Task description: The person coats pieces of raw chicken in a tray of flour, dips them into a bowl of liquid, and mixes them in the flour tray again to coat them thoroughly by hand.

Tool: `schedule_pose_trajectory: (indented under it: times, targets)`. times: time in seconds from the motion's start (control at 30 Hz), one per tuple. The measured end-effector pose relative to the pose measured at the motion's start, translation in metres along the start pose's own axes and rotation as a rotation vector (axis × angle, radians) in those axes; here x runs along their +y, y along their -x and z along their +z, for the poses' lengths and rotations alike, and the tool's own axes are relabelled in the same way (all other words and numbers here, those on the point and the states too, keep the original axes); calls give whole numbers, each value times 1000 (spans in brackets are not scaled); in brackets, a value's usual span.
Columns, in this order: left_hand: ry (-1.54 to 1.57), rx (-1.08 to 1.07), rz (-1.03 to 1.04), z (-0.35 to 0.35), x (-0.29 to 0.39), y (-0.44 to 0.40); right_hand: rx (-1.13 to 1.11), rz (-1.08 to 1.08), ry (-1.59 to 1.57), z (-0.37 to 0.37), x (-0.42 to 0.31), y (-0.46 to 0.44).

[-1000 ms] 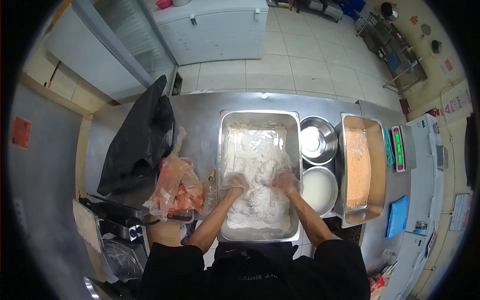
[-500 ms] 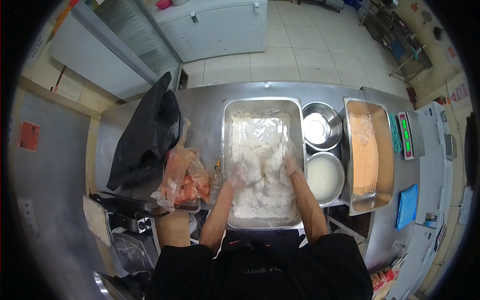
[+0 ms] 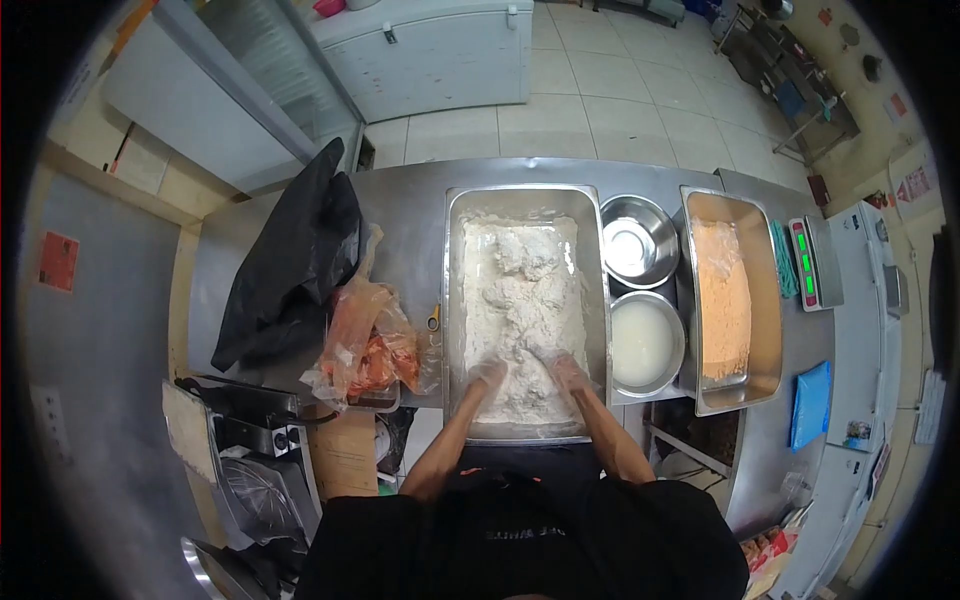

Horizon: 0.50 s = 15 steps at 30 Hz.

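Note:
A deep steel tray (image 3: 452, 300) in front of me holds white flour (image 3: 520, 300), with lumpy floured pieces heaped along its middle. My left hand (image 3: 488, 376) is in the flour at the near left part of the tray. Opposite it, at the near right, my right hand (image 3: 567, 373) is also in the flour, beside the same heap. Both hands seem to wear thin clear gloves dusted white. Flour hides most of their fingers, so I cannot see whether they hold anything.
Right of the tray stand a steel bowl (image 3: 640, 205), a bowl of whitish liquid (image 3: 645, 345), a long pan (image 3: 765, 330) of orange powder and a scale (image 3: 803, 265). To the left lie a black bag (image 3: 290, 260), plastic bags of reddish food (image 3: 375, 350) and yellow-handled scissors (image 3: 434, 318).
Both hands have come nearer to me, from the tray's middle down into the flour at its near half. The floured lumps along the middle are now uncovered.

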<state>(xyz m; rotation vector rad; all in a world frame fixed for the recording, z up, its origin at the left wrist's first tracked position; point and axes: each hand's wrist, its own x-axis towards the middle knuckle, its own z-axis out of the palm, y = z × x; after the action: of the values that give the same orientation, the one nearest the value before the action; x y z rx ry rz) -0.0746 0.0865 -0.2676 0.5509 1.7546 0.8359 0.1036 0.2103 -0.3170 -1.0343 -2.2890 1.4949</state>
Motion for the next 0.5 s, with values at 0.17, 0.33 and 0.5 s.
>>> schedule_pose_trajectory:
  times: [0.17, 0.33, 0.5]
  targets:
    - [897, -215, 11, -30, 96, 23, 208, 258, -876, -20, -59, -35]
    - [990, -233, -98, -41, 71, -29, 149, 226, -432, -55, -32, -43]
    - [-957, -70, 160, -11, -11, 18, -256, 328, 744, -26, -14, 54]
